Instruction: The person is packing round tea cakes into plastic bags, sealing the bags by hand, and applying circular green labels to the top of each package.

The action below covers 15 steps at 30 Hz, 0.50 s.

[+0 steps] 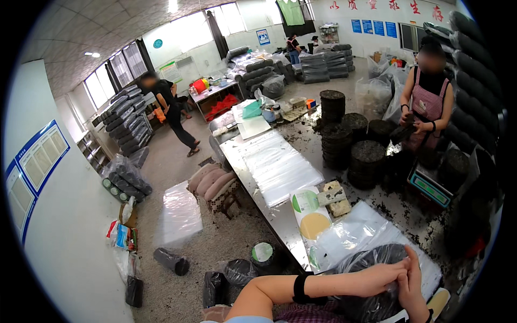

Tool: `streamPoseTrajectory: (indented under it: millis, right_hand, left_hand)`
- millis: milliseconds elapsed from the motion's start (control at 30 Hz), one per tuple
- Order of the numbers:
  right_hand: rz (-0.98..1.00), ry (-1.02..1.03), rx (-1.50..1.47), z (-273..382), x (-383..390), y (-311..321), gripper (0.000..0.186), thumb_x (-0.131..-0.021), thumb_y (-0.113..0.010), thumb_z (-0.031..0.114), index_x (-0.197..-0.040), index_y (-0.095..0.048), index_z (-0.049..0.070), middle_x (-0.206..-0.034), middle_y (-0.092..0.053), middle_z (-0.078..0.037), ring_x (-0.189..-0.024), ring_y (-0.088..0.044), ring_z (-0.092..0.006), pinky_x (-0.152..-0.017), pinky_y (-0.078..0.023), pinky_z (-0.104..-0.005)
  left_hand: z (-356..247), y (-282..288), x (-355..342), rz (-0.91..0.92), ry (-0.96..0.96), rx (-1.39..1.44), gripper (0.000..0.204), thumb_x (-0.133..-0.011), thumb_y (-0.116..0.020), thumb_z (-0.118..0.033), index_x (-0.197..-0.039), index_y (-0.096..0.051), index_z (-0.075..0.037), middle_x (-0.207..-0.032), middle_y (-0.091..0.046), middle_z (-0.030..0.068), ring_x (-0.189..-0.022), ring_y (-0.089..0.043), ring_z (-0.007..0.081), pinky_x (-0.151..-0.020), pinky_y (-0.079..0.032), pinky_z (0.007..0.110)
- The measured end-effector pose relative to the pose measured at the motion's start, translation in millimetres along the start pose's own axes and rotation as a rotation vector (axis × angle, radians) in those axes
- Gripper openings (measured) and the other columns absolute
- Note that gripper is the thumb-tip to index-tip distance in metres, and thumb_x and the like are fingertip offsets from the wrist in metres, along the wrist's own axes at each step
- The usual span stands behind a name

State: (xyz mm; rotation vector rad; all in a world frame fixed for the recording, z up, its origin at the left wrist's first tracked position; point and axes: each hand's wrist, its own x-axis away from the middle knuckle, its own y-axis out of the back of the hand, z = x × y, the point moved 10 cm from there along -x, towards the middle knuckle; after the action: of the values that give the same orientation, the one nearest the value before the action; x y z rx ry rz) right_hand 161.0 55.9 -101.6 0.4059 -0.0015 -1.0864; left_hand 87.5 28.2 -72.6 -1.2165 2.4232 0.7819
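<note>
At lower right, a large round dark bundle (361,306) in clear plastic lies on loose plastic sheets at the table's near end. My left hand (385,279) reaches across its top from the left, a black band on the wrist, its fingers bent together against my right hand; what they pinch, if anything, is hidden. My right hand (410,282) is at the bundle's right side, with fingers stretched upward along the plastic. Just beyond are white-and-green printed sheets (304,204) and pale blocks (339,207).
The long metal table (285,229) holds dark disc stacks (366,172), a scale (431,185) and plastic sheets (274,161). A co-worker (423,107) handles dark material at right; another person (172,116) is on the floor's left side, near a cushioned chair (210,183) and wrapped rolls (124,183).
</note>
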Motion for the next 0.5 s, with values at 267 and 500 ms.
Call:
streamPoseTrajectory:
  millis: [267, 500]
  right_hand:
    - [-0.243, 0.171, 0.303, 37.0, 13.1, -13.5, 0.064, -0.096, -0.036, 0.016, -0.148, -0.004, -0.002, -0.068, -0.044, -0.001, -0.061, -0.039, -0.0115, -0.061, -0.032, -0.0252]
    - [0.065, 0.008, 0.087, 39.2, -8.8, -20.4, 0.064, -0.095, -0.043, 0.015, -0.148, -0.009, 0.001, -0.069, -0.051, -0.005, -0.059, -0.045, -0.0122, -0.058, -0.033, -0.0221]
  left_hand:
    - [-21.9, 49.6, 4.7, -0.296, -0.112, -0.625, 0.033, -0.075, -0.056, -0.004, -0.108, -0.053, -0.002, -0.098, -0.051, 0.0133, -0.084, -0.059, 0.0312, -0.069, -0.050, 0.034]
    - [-28.4, 75.4, 22.3, -0.398, 0.073, -0.180, 0.025, -0.088, -0.055, -0.017, -0.107, -0.053, -0.001, -0.092, -0.055, 0.0159, -0.087, -0.057, 0.0310, -0.073, -0.047, 0.039]
